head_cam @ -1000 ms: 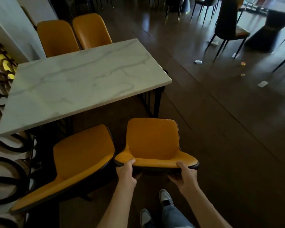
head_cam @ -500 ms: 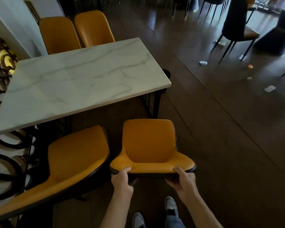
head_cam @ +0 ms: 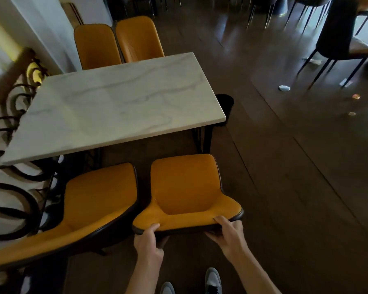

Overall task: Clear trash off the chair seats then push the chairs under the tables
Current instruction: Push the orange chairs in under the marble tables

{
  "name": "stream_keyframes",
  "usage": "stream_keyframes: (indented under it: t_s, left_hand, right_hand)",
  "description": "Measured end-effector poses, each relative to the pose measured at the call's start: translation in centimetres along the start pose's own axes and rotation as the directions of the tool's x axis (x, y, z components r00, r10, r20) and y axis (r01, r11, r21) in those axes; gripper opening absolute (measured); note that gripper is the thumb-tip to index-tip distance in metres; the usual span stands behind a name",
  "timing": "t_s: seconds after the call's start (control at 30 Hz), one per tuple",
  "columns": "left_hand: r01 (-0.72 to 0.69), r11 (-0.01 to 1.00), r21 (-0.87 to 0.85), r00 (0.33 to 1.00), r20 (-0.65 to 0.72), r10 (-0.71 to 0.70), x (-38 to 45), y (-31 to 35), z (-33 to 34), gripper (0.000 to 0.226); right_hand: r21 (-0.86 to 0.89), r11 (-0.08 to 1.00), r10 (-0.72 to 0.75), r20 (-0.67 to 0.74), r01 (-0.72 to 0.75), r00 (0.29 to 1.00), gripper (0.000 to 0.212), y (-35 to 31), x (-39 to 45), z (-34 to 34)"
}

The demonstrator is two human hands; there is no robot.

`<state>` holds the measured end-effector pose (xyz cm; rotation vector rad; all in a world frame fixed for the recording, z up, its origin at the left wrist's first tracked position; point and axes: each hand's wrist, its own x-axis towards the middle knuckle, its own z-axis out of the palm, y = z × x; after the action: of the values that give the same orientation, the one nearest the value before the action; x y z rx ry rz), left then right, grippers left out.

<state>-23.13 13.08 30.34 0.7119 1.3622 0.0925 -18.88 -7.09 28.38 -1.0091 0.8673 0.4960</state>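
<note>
Both our hands grip the top rim of the chair backrest: left hand [head_cam: 149, 240] with thumb over the rim, right hand [head_cam: 229, 234] likewise, fingers curled beneath. Step in hand looks like the push, not the clearing; the orange chair [head_cam: 185, 187] shows a bare seat, no trash on it. It stands at the near long edge of the surface [head_cam: 115, 102], near its right corner, seat front not yet under. Next move, we judge: a straight shove forward, keeping clear of the neighbouring chair [head_cam: 89, 204] just beside.

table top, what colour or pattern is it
The table top is white marble with thin grey veining, shown in the head view.
</note>
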Motion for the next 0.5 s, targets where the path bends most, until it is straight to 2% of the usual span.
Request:
stream_keyframes:
  t_s: [0.1, 0.23, 0.33, 0.5]
  left_hand:
    - [0.006, 1.0, -0.029, 0.999, -0.042, -0.008, -0.3, 0.0, 1.4, 0.062]
    - [-0.007, 0.999, -0.046, 1.0, 0.021, 0.008, -0.5, 0.5, 3.0, 0.048]
    - [-0.023, 0.999, -0.033, 0.999, 0.03, 0.024, -0.2, 1.0, 4.0, 0.051]
    - [-0.049, 0.998, -0.039, 0.997, 0.055, 0.051, 0.8, 2.0, 5.6, 0.049]
  right_hand:
    - [-0.033, 0.999, -0.007, 0.043, 0.009, 0.999, 0.042, -2.1, 1.4, 0.8]
    - [-0.052, 0.998, -0.028, 0.064, 0.032, 0.998, 0.034, -4.2, 3.0, 1.9]
    - [-0.049, 0.998, -0.03, 0.072, 0.034, 0.997, 0.043, -5.0, 3.9, 2.4]
    - [-0.056, 0.998, -0.024, 0.085, 0.028, 0.996, 0.043, -6.0, 5.2, 3.5]
